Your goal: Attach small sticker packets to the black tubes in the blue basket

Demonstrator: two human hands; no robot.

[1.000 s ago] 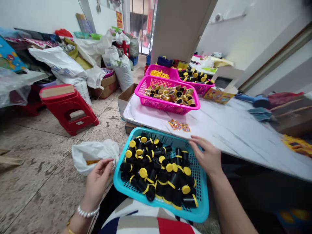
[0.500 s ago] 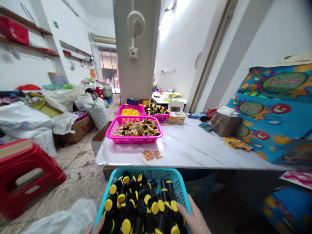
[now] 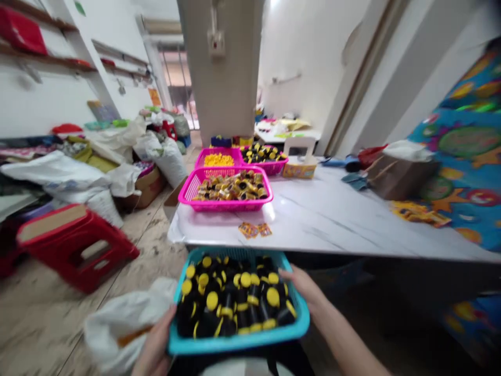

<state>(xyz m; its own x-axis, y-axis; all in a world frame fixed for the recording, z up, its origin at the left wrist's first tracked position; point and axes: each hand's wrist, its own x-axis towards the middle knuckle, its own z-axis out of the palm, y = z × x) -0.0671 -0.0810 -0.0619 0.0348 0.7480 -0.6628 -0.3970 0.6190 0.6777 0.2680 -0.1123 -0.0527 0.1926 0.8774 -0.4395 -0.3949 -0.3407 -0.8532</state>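
A turquoise plastic basket (image 3: 238, 343) is filled with several black cylinders (image 3: 229, 300) that have yellow caps. My left hand (image 3: 158, 334) grips its left wall near the front corner. On the far right part of the rim, my right hand (image 3: 303, 284) has its fingers over the edge. The basket sits just below the near edge of the white marbled table (image 3: 313, 219), and its far rim is close to that edge. What bears its weight from beneath cannot be made out.
A pink basket (image 3: 225, 206) of gold-wrapped cylinders stands on the table, with yellow caps (image 3: 219, 160) and more black cylinders (image 3: 264, 153) behind. Printed labels (image 3: 254, 230) lie near the table edge. A red stool (image 3: 78, 245) and a white sack (image 3: 121, 318) are at left.
My view has tilted down and turned slightly. The basket sits higher in view, with its near rim and both my hands showing more fully. Both hands stay on the basket.
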